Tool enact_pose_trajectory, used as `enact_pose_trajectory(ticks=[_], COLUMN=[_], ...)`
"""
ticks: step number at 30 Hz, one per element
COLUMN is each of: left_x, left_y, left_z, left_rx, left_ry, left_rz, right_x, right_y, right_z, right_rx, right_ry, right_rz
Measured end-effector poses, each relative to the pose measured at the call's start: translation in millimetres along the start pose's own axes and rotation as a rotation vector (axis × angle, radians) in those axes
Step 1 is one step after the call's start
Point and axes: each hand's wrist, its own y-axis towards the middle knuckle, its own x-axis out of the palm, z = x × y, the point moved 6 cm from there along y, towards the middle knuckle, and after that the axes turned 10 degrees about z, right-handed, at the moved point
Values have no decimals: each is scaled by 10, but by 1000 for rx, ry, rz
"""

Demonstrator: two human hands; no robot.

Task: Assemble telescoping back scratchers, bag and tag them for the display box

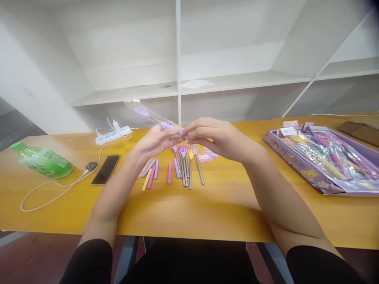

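Sleeved scratcher lies diagonally across to the far left; left hand nearer its middle

The item in hand is a clear sleeve (156,118) containing a purple hand-shaped scratcher head (142,111) and a purple section lower down. It is raised over the table (222,213), not resting on it. Its long axis runs aslant, from the near right end, at the fingers, to the far left end, where the head lies. The far left end projects free of both hands.

The left hand (156,140) is closed on the lower part of the sleeve and is the nearer of the two to its middle and its head. The right hand (214,136) comes in from the right, fingers bent, with its fingertips at the near right end. The hands meet there; whether the right fingertips are pinching or only touching cannot be told.

Below and just to the near side lie metal-stemmed scratchers (184,169), heads to the far side and stems toward the near edge. Coloured sticks (151,177) lie to their left. An open box (299,167) of bagged items stands well apart on the right.
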Motion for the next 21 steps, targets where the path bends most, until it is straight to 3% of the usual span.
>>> enact_pose_trajectory(ticks=[5, 10, 13, 18, 21], left_x=[32, 108, 138, 186, 189], left_y=[-72, -116, -130, -179, -210], left_z=[42, 50, 64, 27, 23], left_rx=[60, 88, 103, 76, 94], left_ry=[27, 52, 79, 159, 217], left_rz=[143, 107, 80, 8, -30], right_x=[11, -13, -41, 35, 43], right_y=[-13, 22, 24, -28, -59], right_z=[47, -28, -12, 44, 66], right_rx=[12, 54, 176, 393, 521], right_ry=[12, 81, 132, 231, 267], right_rz=[3, 37, 79, -68, -85])
